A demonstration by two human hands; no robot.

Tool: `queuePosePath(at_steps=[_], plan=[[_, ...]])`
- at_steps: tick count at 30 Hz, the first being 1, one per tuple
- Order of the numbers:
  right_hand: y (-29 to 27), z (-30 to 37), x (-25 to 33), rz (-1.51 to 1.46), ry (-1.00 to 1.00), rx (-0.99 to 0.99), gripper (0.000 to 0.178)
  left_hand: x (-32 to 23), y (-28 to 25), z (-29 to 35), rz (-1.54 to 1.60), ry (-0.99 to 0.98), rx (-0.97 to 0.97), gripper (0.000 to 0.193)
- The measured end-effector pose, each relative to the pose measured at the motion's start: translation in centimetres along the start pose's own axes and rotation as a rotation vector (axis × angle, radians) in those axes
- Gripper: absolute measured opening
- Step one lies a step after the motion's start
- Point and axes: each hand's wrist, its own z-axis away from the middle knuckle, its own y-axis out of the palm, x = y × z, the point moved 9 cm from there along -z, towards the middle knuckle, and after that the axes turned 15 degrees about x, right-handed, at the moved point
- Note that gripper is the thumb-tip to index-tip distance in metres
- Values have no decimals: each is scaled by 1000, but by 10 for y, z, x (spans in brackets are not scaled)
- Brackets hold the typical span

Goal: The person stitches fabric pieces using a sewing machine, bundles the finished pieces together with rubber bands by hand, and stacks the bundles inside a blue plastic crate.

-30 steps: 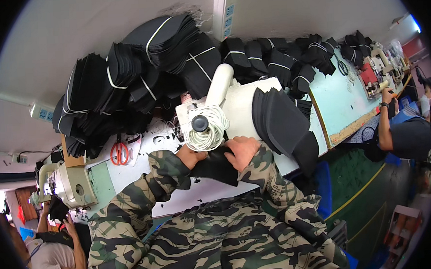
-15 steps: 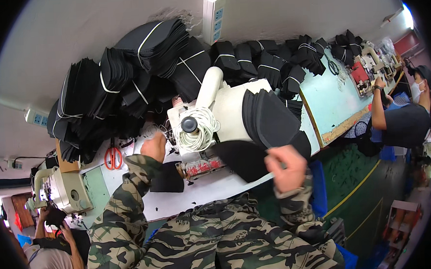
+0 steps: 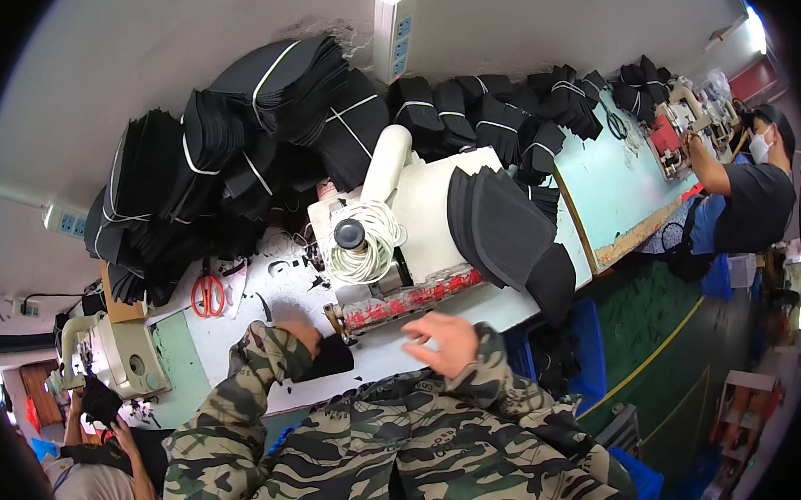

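Observation:
My left hand (image 3: 302, 335) is low over the table, left of the sewing machine's (image 3: 434, 194) red front edge. It touches or covers part of a flat black fabric piece (image 3: 332, 360); its fingers are smeared by motion. My right hand (image 3: 443, 342) hovers in front of the machine's worn red edge (image 3: 412, 296), fingers loosely bent and apart, with nothing in them. A coil of white cord (image 3: 364, 252) rests around a black knob on the machine. Black curved pieces (image 3: 498, 218) lie fanned on the machine's right end, one (image 3: 552, 283) hanging toward the table edge.
Tied stacks of black pieces (image 3: 292, 84) line the wall. Orange-handled scissors (image 3: 207, 294) lie on the left of the white table (image 3: 290, 396). A blue bin (image 3: 591, 353) with black pieces stands below the right edge. Co-workers sit at machines left and right (image 3: 751, 195).
My right hand has moved left and inward; the black curved piece beside it is gone from the machine's front. My left hand has come down toward the flat black piece on the table.

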Motion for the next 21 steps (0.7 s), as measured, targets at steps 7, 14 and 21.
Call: queuePosePath(at_steps=[7, 14, 21], plan=[[27, -25, -19, -164, -44, -92, 20, -66, -61, 46, 739, 775, -26, 28], [-7, -40, -5, 101, -14, -145, 16, -33, -37, -8, 1243, 683, -47, 30], [-45, -35, 0, 83, 1, -237, 14, -26, -47, -9, 1384, 573, 85, 27]])
